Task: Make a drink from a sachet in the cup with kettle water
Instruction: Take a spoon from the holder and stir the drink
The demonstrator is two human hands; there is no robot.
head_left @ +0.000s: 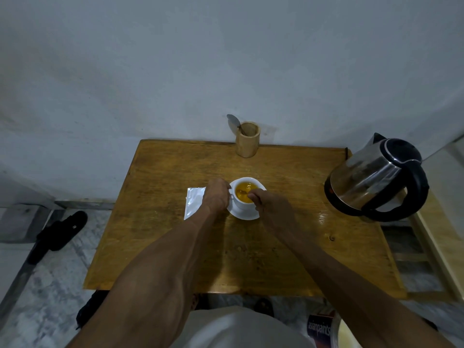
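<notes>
Head view, and we're looking down on a worn brown wooden surface (175, 247) pushed against a pale grey wall. Right in the middle sits the small white ceramic cup (244, 200), filled with amber-yellow liquid, standing on its round white saucer (244, 215). The left hand (216, 196) is at the cup's left side, its grip curled around the handle side of the cup. The right hand (272, 209) comes in over the cup's near right rim, grip pinched on something thin that dips into the drink, too small to tell what. Just left of the cup, partly under the left hand, lies the flat silvery foil sachet (193, 203). Over at the right edge stands the stainless steel electric kettle with black lid and handle (376, 177), well apart from the cup. At the far edge, against the wall, a cylindrical bamboo holder (247, 143) carries one metal spoon (233, 121), bowl end up, leaning left.
</notes>
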